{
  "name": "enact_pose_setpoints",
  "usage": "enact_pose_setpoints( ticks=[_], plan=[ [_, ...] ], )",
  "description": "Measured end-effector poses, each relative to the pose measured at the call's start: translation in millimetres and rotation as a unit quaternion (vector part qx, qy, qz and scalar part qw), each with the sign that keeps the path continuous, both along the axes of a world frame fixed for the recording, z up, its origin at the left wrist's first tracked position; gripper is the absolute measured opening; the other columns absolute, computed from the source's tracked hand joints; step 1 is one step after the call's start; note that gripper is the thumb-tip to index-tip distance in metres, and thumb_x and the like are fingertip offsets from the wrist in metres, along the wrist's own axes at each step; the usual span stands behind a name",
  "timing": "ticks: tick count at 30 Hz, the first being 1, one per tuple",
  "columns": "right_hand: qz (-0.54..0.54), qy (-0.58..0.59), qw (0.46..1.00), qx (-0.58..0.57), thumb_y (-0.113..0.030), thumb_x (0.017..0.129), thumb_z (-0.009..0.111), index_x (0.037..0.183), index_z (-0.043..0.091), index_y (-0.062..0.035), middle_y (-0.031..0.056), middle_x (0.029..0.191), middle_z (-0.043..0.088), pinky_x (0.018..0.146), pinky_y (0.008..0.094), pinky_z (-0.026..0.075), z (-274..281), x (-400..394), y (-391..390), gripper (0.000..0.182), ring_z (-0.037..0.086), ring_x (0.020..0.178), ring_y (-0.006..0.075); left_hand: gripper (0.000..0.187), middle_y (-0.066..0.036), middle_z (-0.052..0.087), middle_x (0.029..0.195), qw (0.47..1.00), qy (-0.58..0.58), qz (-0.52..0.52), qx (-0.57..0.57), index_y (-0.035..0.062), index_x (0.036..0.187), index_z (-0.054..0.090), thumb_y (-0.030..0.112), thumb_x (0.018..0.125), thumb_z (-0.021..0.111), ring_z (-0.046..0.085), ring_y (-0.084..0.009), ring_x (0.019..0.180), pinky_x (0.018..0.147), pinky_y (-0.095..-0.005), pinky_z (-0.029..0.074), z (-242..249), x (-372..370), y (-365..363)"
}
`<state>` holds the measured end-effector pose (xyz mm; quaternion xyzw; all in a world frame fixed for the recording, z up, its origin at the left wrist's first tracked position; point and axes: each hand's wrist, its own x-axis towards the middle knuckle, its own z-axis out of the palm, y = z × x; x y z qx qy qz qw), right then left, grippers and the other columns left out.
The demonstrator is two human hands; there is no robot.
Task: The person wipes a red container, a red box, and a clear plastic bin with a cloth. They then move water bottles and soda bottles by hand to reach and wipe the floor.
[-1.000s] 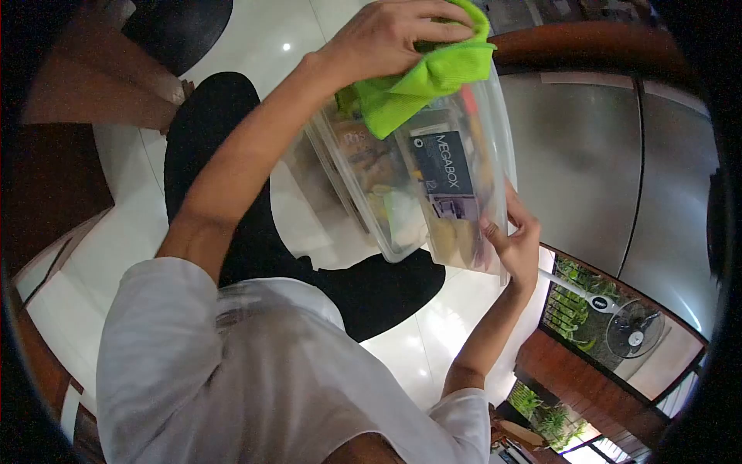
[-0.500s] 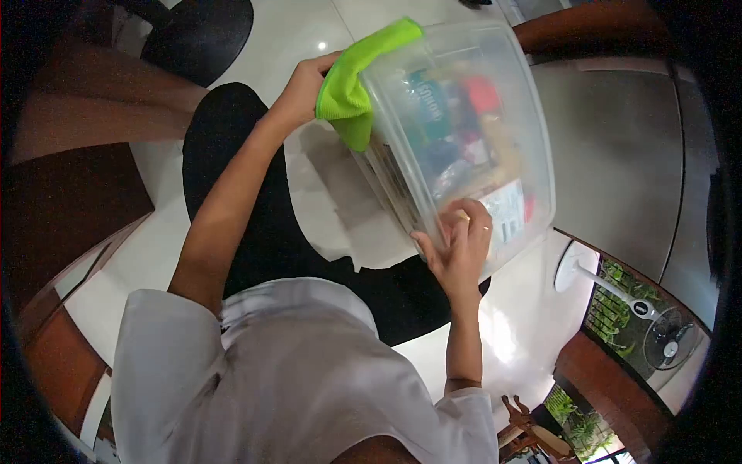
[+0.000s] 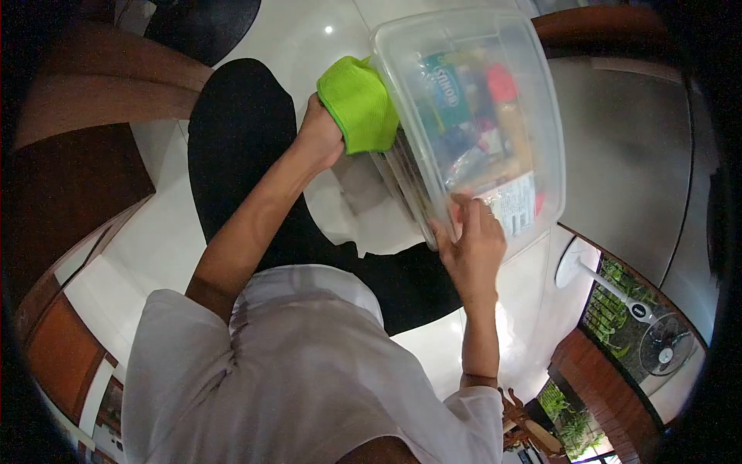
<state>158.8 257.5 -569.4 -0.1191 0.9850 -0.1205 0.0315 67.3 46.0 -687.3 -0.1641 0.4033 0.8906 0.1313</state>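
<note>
I hold a clear plastic storage box up in front of me, tilted so its flat clear face points at me. Packets and bottles show through it, among them a green-and-blue packet and something red. My left hand is shut on a bright green cloth and presses it against the box's left side wall. My right hand grips the box's near lower corner, fingers spread over the clear plastic beside a white label.
Below me are a glossy white tiled floor and my black trousers. Brown wooden furniture stands at the left. A large grey metal surface fills the right. A standing fan is at the lower right.
The box has turned from edge-on to flat face towards me. The green cloth moved from the box's top edge down to its left side. My right hand shifted onto the near corner.
</note>
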Motion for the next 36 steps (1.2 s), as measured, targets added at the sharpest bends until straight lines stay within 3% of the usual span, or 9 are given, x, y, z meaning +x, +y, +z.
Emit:
enact_pose_setpoints(
  ticks=[7, 11, 13, 17, 20, 22, 26, 31, 36],
  plan=[
    [-0.048, -0.036, 0.985, -0.160, -0.007, 0.074, 0.069, 0.096, 0.055, -0.0008, 0.0152, 0.078, 0.058, 0.061, 0.0348, 0.047, -4, 6, 11, 0.027, 0.059, 0.068, 0.0298, 0.031, -0.008, 0.060, 0.110, 0.998, 0.039, 0.009, 0.054, 0.0056, 0.117, 0.053, 0.021, 0.090, 0.056, 0.061, -0.0202, 0.095, 0.082, -0.0362, 0.052, 5, -10, -6],
    [-0.063, -0.065, 0.985, -0.148, -0.007, 0.073, 0.069, 0.095, 0.055, -0.0016, 0.0145, 0.077, 0.058, 0.061, 0.0343, 0.048, 6, 2, 9, 0.027, 0.060, 0.067, 0.0284, 0.031, -0.008, 0.060, 0.108, 0.999, 0.029, 0.001, -0.023, 0.0049, 0.116, 0.053, 0.020, 0.089, 0.057, 0.062, -0.0197, 0.094, 0.082, -0.0360, 0.052, 12, -11, -5],
    [-0.067, -0.063, 0.984, -0.155, -0.007, 0.072, 0.070, 0.094, 0.057, -0.0025, 0.0134, 0.076, 0.059, 0.059, 0.0337, 0.048, 5, 1, 9, 0.026, 0.060, 0.065, 0.0268, 0.028, -0.005, 0.062, 0.096, 0.992, 0.090, 0.018, -0.090, 0.0014, 0.106, 0.059, 0.017, 0.084, 0.065, 0.061, -0.0141, 0.083, 0.073, -0.0299, 0.050, 15, -12, -2],
    [-0.057, -0.062, 0.985, -0.150, -0.007, 0.070, 0.072, 0.091, 0.058, -0.0027, 0.0124, 0.074, 0.059, 0.058, 0.0319, 0.048, 6, -2, 9, 0.025, 0.060, 0.062, 0.0249, 0.029, -0.005, 0.062, 0.096, 0.992, 0.079, 0.030, -0.094, 0.0016, 0.106, 0.059, 0.017, 0.083, 0.066, 0.060, -0.0132, 0.083, 0.074, -0.0288, 0.049, 5, -15, 5],
    [-0.058, -0.062, 0.983, -0.160, -0.007, 0.070, 0.073, 0.090, 0.059, -0.0025, 0.0124, 0.074, 0.061, 0.058, 0.0301, 0.049, 7, -3, 12, 0.025, 0.060, 0.061, 0.0229, 0.029, -0.005, 0.062, 0.096, 0.998, 0.044, 0.027, 0.026, 0.0020, 0.106, 0.058, 0.016, 0.083, 0.066, 0.059, -0.0128, 0.084, 0.075, -0.0283, 0.049, 0, -13, 9],
    [-0.064, -0.068, 0.981, -0.172, -0.007, 0.070, 0.074, 0.091, 0.059, -0.0017, 0.0122, 0.075, 0.062, 0.058, 0.0289, 0.049, 9, -4, 12, 0.026, 0.061, 0.061, 0.0211, 0.029, -0.005, 0.062, 0.096, 0.988, 0.109, 0.000, -0.111, 0.0016, 0.106, 0.058, 0.016, 0.083, 0.066, 0.060, -0.0140, 0.084, 0.073, -0.0295, 0.050, 6, -6, 11],
    [-0.063, -0.074, 0.981, -0.170, -0.006, 0.070, 0.073, 0.091, 0.059, -0.0010, 0.0121, 0.077, 0.063, 0.059, 0.0286, 0.050, 8, -3, 12, 0.026, 0.061, 0.062, 0.0197, 0.026, -0.006, 0.062, 0.094, 0.985, 0.134, 0.054, -0.095, 0.0018, 0.105, 0.059, 0.017, 0.084, 0.064, 0.060, -0.0148, 0.081, 0.071, -0.0297, 0.050, 3, -9, 20],
    [-0.061, -0.071, 0.980, -0.174, -0.006, 0.070, 0.073, 0.090, 0.059, -0.0004, 0.0114, 0.078, 0.063, 0.059, 0.0280, 0.050, 8, -2, 11, 0.025, 0.061, 0.062, 0.0183, 0.026, -0.004, 0.061, 0.092, 0.995, 0.052, 0.078, 0.036, 0.0038, 0.103, 0.059, 0.024, 0.087, 0.061, 0.060, -0.0143, 0.081, 0.071, -0.0316, 0.051, 4, -19, 22],
    [-0.071, -0.068, 0.981, -0.166, -0.005, 0.070, 0.073, 0.090, 0.059, -0.0001, 0.0107, 0.078, 0.064, 0.059, 0.0272, 0.049, 7, -3, 11, 0.025, 0.060, 0.062, 0.0170, 0.025, -0.004, 0.061, 0.090, 0.996, 0.083, 0.031, -0.003, 0.0037, 0.103, 0.059, 0.022, 0.086, 0.062, 0.060, -0.0138, 0.081, 0.069, -0.0317, 0.051, 4, -26, 9]
  ],
)
